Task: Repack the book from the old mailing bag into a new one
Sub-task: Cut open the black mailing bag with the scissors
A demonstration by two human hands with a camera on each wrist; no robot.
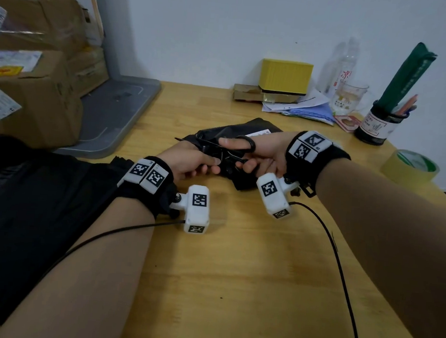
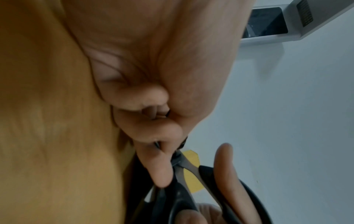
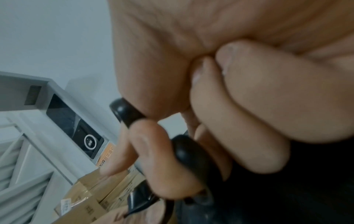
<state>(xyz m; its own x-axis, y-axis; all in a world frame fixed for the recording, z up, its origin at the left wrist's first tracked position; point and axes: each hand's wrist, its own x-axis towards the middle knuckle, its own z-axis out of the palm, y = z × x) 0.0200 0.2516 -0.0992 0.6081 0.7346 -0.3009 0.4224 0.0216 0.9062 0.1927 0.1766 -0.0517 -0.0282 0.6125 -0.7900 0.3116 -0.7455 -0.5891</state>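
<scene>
A crumpled black mailing bag (image 1: 249,129) lies on the wooden table (image 1: 234,276) in the middle of the head view; no book shows, and whatever it holds is hidden. My right hand (image 1: 260,157) grips black scissors (image 1: 235,146), thumb through the upper loop, blades pointing left over the bag. In the right wrist view the fingers curl round the black handles (image 3: 188,153). My left hand (image 1: 190,162) pinches a dark edge of the bag right beside the scissors. The left wrist view shows its curled fingers (image 2: 157,151) close to the scissors' pivot (image 2: 177,157).
Stacked cardboard boxes (image 1: 28,81) and a grey tray (image 1: 114,117) fill the left. A yellow box (image 1: 286,76), papers, a glass mug (image 1: 351,99), a dark pen jar (image 1: 374,124) and a tape roll (image 1: 410,166) line the back and right. Black material (image 1: 26,206) lies at front left.
</scene>
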